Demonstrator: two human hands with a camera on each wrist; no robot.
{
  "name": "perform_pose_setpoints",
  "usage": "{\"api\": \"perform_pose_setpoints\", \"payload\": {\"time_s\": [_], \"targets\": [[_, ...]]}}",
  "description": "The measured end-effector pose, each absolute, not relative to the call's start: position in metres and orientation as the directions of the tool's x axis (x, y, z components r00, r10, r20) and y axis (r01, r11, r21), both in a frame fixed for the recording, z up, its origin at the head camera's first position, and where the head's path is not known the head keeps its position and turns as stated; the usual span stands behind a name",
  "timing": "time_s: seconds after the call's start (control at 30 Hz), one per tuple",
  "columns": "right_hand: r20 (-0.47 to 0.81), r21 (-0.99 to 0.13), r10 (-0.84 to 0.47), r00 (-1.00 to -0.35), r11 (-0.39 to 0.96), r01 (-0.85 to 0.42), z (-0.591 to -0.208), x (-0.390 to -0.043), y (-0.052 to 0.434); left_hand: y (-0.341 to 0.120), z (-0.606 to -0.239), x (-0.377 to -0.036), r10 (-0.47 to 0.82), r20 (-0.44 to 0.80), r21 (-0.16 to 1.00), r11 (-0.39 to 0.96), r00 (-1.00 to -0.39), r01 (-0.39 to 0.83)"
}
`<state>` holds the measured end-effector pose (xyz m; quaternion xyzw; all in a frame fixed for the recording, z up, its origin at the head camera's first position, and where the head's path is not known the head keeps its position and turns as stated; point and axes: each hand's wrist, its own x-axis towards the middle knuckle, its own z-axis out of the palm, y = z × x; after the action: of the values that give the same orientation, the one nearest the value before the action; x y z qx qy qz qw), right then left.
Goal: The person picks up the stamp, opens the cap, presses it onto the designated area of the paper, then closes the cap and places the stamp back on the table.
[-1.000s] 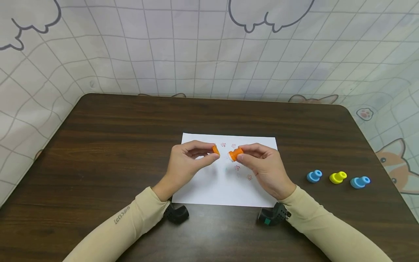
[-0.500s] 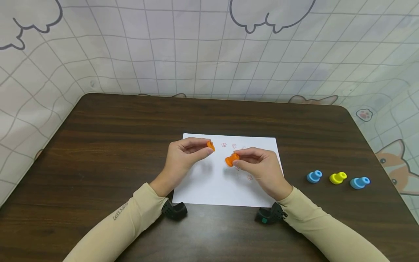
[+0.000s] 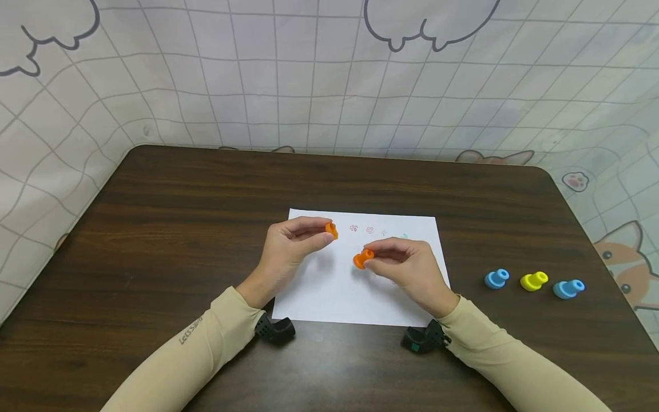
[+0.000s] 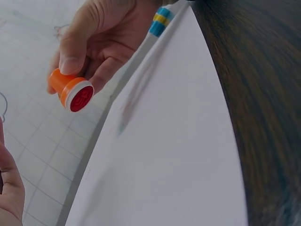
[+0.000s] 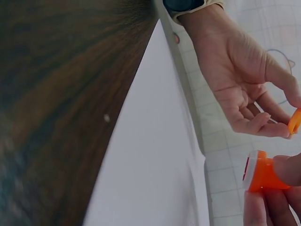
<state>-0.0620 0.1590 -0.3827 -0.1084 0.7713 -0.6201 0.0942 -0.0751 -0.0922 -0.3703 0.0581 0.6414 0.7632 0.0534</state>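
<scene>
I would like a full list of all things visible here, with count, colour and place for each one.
stamp: 1, orange with a red face, held over the middle of the paper
cap: 1, orange, held above the paper, left of the stamp
paper: 1, white, at the table's centre, small stamped marks near its far edge
blue stamps: 2, on the table right of the paper, at the ends of a row of three
yellow stamp: 1, between the blue ones
table: 1, dark brown wood
backdrop: 1, white grid cloth with cartoon animals, behind the table
left hand: pinches the cap
right hand: grips the stamp
</scene>
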Motion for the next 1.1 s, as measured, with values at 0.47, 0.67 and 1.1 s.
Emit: {"api": "perform_pose_setpoints", "payload": {"time_s": [0.47,0.67,1.1], "targets": [[-0.025,-0.956,-0.337,-0.941,0.283,-0.076,-0.387,-0.062,0.159,-0.097,-0.382,-0.079,0.177,-0.013,0.993,-0.117,-0.984,-0.035],[-0.022,-0.953,-0.364,-0.931,0.289,-0.091,-0.389,-0.062,0.159,-0.099,-0.387,-0.082,0.175,-0.019,0.993,-0.107,-0.984,-0.038],[-0.009,-0.942,-0.384,-0.923,0.312,-0.121,-0.390,-0.062,0.159,-0.100,-0.392,-0.084,0.188,-0.029,0.995,-0.083,-0.982,-0.046]]}}
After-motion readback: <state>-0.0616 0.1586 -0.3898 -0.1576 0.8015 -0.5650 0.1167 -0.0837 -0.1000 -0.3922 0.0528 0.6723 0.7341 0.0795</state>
